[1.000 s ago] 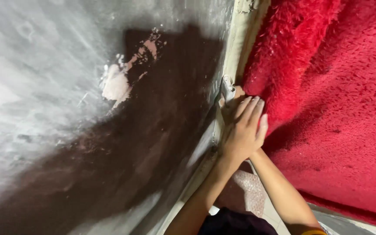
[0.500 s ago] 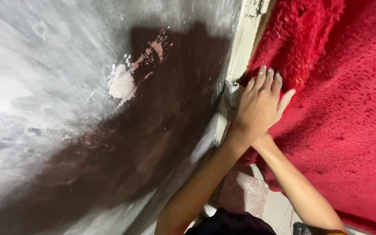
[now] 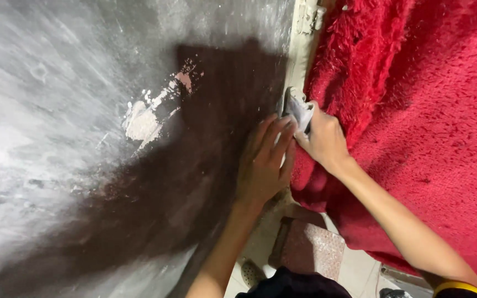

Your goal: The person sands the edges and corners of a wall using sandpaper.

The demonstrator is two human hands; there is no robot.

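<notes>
- right hand [image 3: 324, 140] pinches a small pale folded sheet [image 3: 298, 110], looks like abrasive paper or cloth; fingers curled shut on it, pressed to the pale frame strip [image 3: 300, 52] at the panel's right edge
- left hand [image 3: 263, 163] flat on the dark brown door-like panel [image 3: 205, 165]; fingers extended and together, holding nothing, fingertips just beside the sheet
- panel mostly covered in grey-white dust or filler; one chipped patch [image 3: 142, 118] shows pale underlayer, well apart from both hands
- red shaggy blanket [image 3: 415, 127] hangs touching the right hand and wrist, right against the strip
- risks, my read: blanket pile snagging under the sheet or picking up dust; sheet slipping from a thin pinch grip; knuckles scraping the hinge hardware [image 3: 309, 14] above; left palm sliding on the dusty surface
- speckled pinkish block [image 3: 310, 248] on the floor below, near the feet; trip hazard if stance shifts
</notes>
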